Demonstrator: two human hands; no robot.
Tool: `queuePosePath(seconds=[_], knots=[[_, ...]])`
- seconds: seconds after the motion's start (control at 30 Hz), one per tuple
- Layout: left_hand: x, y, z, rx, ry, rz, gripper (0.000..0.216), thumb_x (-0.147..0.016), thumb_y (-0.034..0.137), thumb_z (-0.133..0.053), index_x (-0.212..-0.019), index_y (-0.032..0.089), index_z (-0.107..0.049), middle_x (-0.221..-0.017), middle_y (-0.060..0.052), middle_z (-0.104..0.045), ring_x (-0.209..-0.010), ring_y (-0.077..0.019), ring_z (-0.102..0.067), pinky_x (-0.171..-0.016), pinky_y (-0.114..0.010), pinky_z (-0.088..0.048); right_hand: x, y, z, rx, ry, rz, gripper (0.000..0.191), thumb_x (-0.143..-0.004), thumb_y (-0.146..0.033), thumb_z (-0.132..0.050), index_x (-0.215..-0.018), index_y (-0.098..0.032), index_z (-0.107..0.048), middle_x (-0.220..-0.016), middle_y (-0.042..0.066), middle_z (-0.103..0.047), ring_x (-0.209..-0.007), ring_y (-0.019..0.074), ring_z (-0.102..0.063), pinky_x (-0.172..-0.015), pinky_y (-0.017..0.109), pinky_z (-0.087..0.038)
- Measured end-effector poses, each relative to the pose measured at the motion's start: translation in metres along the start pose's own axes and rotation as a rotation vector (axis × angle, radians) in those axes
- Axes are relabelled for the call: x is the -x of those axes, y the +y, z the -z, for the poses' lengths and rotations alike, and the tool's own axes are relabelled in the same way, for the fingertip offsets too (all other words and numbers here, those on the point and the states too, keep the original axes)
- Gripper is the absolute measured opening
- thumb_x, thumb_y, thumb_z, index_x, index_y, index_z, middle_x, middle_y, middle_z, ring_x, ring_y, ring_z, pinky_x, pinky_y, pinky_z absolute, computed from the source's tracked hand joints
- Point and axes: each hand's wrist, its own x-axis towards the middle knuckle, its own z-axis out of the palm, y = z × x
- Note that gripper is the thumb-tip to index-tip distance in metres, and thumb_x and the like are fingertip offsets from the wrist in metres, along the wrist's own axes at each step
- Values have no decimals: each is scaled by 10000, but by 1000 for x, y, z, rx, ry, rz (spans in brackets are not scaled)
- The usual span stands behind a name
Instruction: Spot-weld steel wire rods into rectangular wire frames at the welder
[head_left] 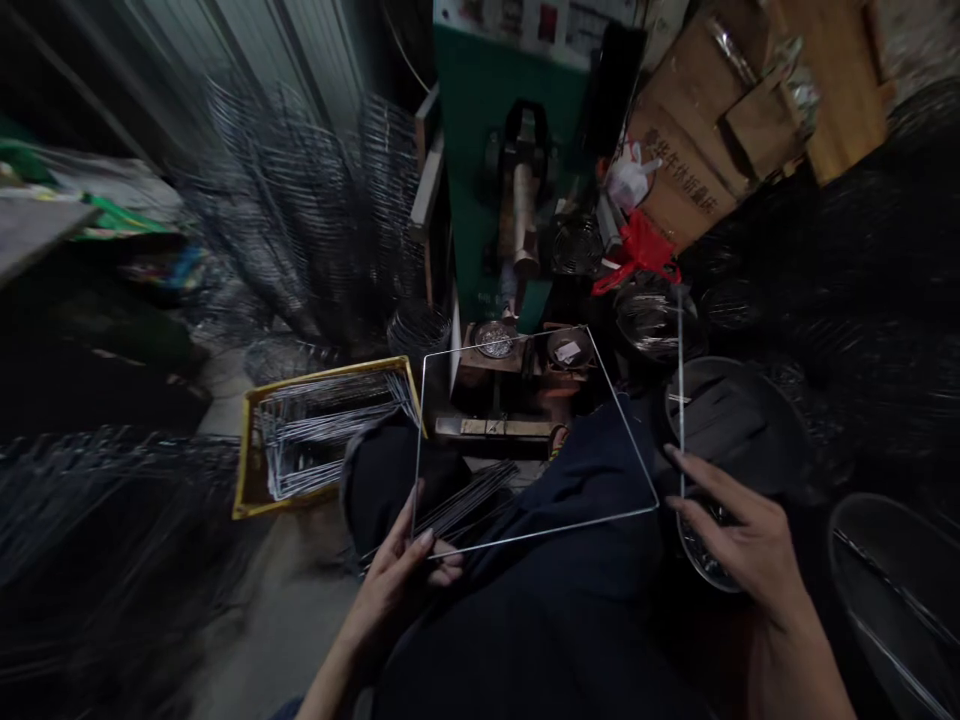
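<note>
A thin metal wire frame [525,350], bent into a rectangle, lies over my lap in the head view. My left hand [409,570] pinches its near left corner, fingers closed on the wire. My right hand [739,535] is at the right, fingers closed around a straight upright wire rod [680,390] beside the frame's near right corner. A bundle of straight wires [469,500] rests on my left knee under the frame.
A yellow crate [251,455] of bent wire frames sits at my left. A green machine [510,150] with a small welding stand [517,390] faces me. Stacked wire racks [315,210] stand behind left. Round black basins [742,420] and cardboard boxes [697,130] crowd the right.
</note>
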Motion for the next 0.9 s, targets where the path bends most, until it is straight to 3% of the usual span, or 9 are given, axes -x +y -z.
queuePosePath(seconds=[0.13, 0.33, 0.7, 0.9], knots=[[3, 5, -2, -10, -18, -3, 943, -825, 360, -680, -1536, 293, -64, -740, -72, -706, -649, -193, -672, -596, -249, -499, -2, -12, -35, -21, -236, 163, 506, -891, -185, -624, -1378, -275, -519, -1339, 45, -588, -1222, 237, -563, -1058, 416, -474], [4, 3, 4, -31, 3, -23, 950, -822, 372, -679, -1537, 283, -60, -739, -76, -712, -653, -206, -675, -595, -261, -508, -3, 5, -75, 12, -405, 175, 501, -923, -215, -584, -1409, -270, -476, -1354, 42, -576, -1264, 226, -525, -1074, 435, -450], [-6, -8, 20, 21, 9, -1, 1029, -772, 358, -737, -1538, 275, -56, -723, -69, -715, -616, -200, -677, -557, -244, -513, -6, 5, -81, -11, -395, 176, 475, -930, -241, -576, -1398, -259, -492, -1349, 52, -579, -1273, 227, -516, -1074, 425, -452], [-36, -31, 14, 47, -123, 39, 1087, -775, 371, -734, -1534, 240, 33, -706, -92, -715, -594, -216, -680, -540, -260, -512, -11, 4, -72, 10, -348, 159, 481, -932, -235, -562, -1406, -278, -488, -1338, 44, -588, -1257, 232, -531, -1052, 408, -477]])
